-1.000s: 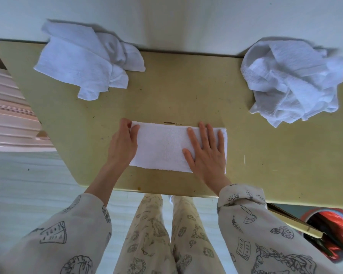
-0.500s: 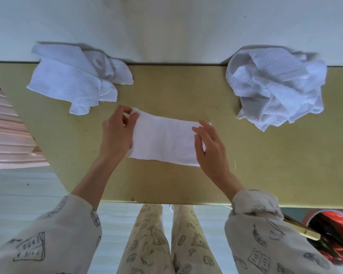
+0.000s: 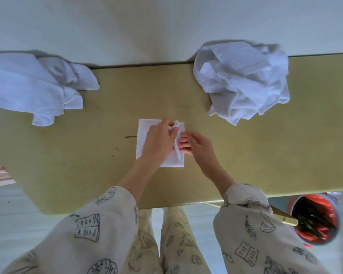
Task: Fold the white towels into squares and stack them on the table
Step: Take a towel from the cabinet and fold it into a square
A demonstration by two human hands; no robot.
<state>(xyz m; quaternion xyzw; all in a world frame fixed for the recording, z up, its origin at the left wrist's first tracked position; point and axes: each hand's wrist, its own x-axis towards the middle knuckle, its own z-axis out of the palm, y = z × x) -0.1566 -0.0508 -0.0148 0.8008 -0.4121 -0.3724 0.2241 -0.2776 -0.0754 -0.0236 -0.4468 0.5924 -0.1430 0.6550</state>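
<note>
— Since half a second ago, what moved?

— Both hands came together over the middle of the table (image 3: 107,155). Earlier they were spread apart, each at one short end of a long strip of towel; now the left end has been carried across to the right, so the folded towel (image 3: 145,139) lies as a much shorter, roughly square packet.

— How is the left hand posed in the head view?

— Left hand (image 3: 158,143) reaches in from the near left, forearm slanting up and right, back of the hand facing the camera. Its fingers are curled at the packet's far right corner and pinch the loose upper edge of the cloth, which stands a little off the layer beneath.

— And the right?

— Right hand (image 3: 196,145) comes from the near right, wrist bent, fingers loosely curled and pointing left at the packet's right edge. The fingertips touch the cloth there, just beside the left hand; whether they actually pinch it I cannot tell.

— Where are the other towels?

— One crumpled towel pile (image 3: 244,82) sits far right against the wall. A flatter towel heap (image 3: 34,86) lies far left, running off the frame's edge. Both are well apart from the packet.

— Anything else?

— A red bucket (image 3: 315,220) on the floor, near right, below the table edge.
</note>
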